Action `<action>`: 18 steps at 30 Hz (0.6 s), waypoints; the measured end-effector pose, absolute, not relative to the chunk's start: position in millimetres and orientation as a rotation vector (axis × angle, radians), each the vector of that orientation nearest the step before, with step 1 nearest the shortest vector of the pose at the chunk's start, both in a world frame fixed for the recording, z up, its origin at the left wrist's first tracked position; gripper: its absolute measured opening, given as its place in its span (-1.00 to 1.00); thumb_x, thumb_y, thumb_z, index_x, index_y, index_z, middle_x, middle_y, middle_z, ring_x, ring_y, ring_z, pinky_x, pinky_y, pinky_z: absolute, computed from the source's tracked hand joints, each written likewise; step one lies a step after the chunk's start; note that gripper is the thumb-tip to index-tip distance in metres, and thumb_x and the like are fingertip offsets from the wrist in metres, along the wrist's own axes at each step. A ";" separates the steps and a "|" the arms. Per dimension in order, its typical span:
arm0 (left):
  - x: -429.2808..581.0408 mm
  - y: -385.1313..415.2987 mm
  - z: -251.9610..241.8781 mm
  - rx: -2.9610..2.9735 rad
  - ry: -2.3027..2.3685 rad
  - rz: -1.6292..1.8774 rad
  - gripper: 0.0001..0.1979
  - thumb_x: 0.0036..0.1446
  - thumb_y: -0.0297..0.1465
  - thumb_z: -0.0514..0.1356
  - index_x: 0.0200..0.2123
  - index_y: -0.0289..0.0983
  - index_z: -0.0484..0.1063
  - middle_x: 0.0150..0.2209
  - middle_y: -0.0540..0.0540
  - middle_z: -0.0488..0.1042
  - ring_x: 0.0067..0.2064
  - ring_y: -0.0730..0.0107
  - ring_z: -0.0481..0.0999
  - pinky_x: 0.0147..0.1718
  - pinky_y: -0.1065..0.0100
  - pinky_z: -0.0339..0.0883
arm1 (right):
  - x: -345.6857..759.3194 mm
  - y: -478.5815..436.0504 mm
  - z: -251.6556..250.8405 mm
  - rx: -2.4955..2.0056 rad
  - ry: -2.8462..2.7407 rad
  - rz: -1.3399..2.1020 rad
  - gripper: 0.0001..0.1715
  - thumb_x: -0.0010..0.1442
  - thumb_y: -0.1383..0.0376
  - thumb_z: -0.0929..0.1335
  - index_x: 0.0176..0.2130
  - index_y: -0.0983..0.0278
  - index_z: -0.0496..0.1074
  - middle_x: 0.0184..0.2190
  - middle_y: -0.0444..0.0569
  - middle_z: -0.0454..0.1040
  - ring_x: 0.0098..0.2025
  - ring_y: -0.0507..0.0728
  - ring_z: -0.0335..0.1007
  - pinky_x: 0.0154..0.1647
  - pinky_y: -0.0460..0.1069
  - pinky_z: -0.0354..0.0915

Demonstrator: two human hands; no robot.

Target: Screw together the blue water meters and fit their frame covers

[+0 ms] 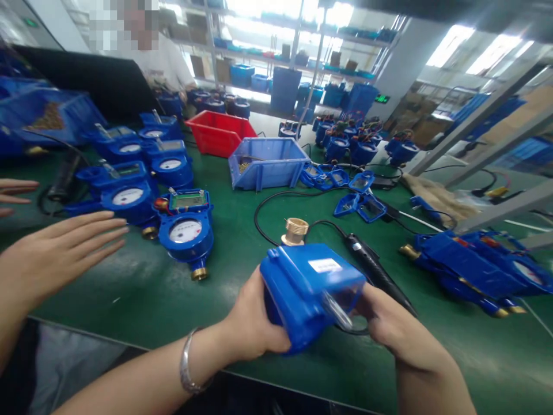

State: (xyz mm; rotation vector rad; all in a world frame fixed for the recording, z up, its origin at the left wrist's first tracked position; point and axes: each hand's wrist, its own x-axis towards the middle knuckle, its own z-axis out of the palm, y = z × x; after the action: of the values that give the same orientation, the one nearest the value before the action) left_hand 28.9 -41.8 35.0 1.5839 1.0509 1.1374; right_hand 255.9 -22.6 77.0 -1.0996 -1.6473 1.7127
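Note:
I hold a blue water meter point(309, 288) with a brass threaded end point(295, 230) over the green table's near edge. My left hand point(250, 325), a silver bracelet on its wrist, grips the meter's left side. Closed on the right side is my right hand point(395, 328), its fingers at the clear flap point(339, 311). A black electric screwdriver point(374, 268) on a cable lies just behind my right hand. Another person's open hand point(60, 253) reaches in from the left, near two finished meters point(185, 230) point(127, 199).
Several more blue meters stand at the left and far back on the green table point(142, 300). A blue bin point(265, 164) and a red bin point(216, 132) sit mid-table; loose blue covers point(360, 202) lie beside them. An opened meter point(470, 268) lies at right. A person sits far left.

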 end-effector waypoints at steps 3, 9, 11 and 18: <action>30.0 -39.3 36.8 0.818 0.808 1.087 -0.45 -0.14 -0.30 0.27 -0.03 -0.30 0.31 -0.09 -0.22 0.52 -0.08 0.04 0.51 -0.06 0.05 0.36 | 233.3 -15.8 64.5 -1.093 -1.641 1.676 -0.11 -0.09 -0.04 0.47 0.15 0.21 0.25 -0.08 0.05 0.44 -0.11 0.26 0.39 -0.08 0.10 0.32; 12.3 -32.3 25.3 0.748 0.879 0.960 -0.62 0.00 -0.30 0.23 -0.09 -0.32 0.40 -0.14 -0.17 0.55 -0.12 0.18 0.53 -0.05 0.18 0.35 | 175.2 -27.7 24.9 -1.038 -1.021 1.812 -0.21 0.00 0.15 0.46 0.15 0.19 0.14 0.06 0.07 0.37 0.03 0.26 0.36 0.02 0.14 0.29; -2.1 -35.6 22.2 0.969 1.046 0.905 -0.66 0.07 -0.22 0.18 -0.15 -0.31 0.43 -0.22 -0.17 0.57 -0.20 0.17 0.55 -0.15 0.16 0.41 | 165.2 -32.8 20.5 -1.086 -0.871 1.806 -0.22 -0.01 0.17 0.47 0.13 0.19 0.15 0.03 0.07 0.41 -0.04 0.26 0.42 -0.02 0.15 0.32; -62.2 -32.1 7.3 2.331 2.295 1.431 -0.63 -0.02 -0.34 0.28 -0.09 -0.30 0.43 -0.03 -0.32 0.46 0.08 -0.11 0.34 0.08 -0.12 0.10 | 140.7 -24.3 20.0 -1.225 -0.762 1.644 -0.15 -0.08 0.17 0.49 0.12 0.20 0.12 -0.09 0.06 0.47 -0.08 0.30 0.44 -0.08 0.15 0.36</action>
State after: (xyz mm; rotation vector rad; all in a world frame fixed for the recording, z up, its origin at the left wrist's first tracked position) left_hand -62.2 -32.1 7.3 2.3308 2.2947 1.4307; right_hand 140.7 -24.3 20.0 -1.2248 -0.7621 1.6440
